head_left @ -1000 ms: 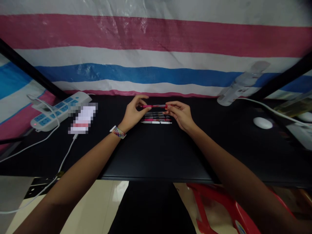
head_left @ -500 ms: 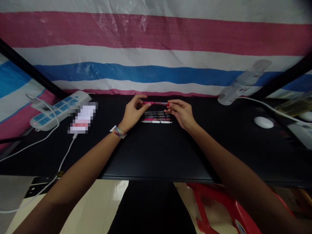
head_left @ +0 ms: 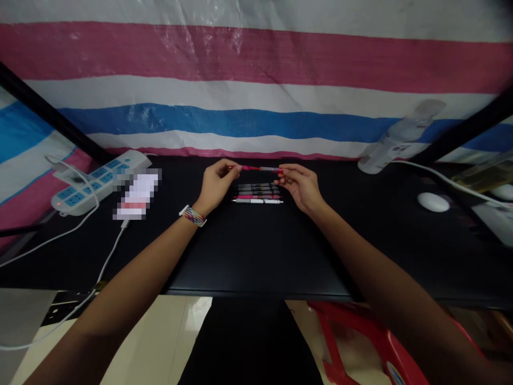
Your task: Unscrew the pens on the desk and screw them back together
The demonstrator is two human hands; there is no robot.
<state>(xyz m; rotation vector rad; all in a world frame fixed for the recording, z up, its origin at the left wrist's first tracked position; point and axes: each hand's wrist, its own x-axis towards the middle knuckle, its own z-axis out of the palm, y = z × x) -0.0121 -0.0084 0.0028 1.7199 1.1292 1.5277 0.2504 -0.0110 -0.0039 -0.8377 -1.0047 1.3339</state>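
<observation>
A red pen (head_left: 256,168) with a clear section lies level between my two hands, above the far part of the black desk. My left hand (head_left: 216,183) pinches its left end between thumb and fingers. At the other end, the fingertips of my right hand (head_left: 301,186) are closed on it. Just nearer to me, several pens (head_left: 257,190) lie side by side in a row. Most of them are dark, one is red, and a white pen (head_left: 256,201) is the closest to me.
On the left are a white power strip (head_left: 100,182), a phone (head_left: 138,195) blurred out, and white cables. A clear bottle (head_left: 393,141) and a white mouse (head_left: 433,202) stand to the right. Behind hangs a striped sheet (head_left: 256,59); a red stool (head_left: 360,337) is below the desk (head_left: 256,256).
My left hand has shifted slightly left along the red pen, and its fingers have closed into a tighter pinch. The right hand has moved slightly right, still holding the pen.
</observation>
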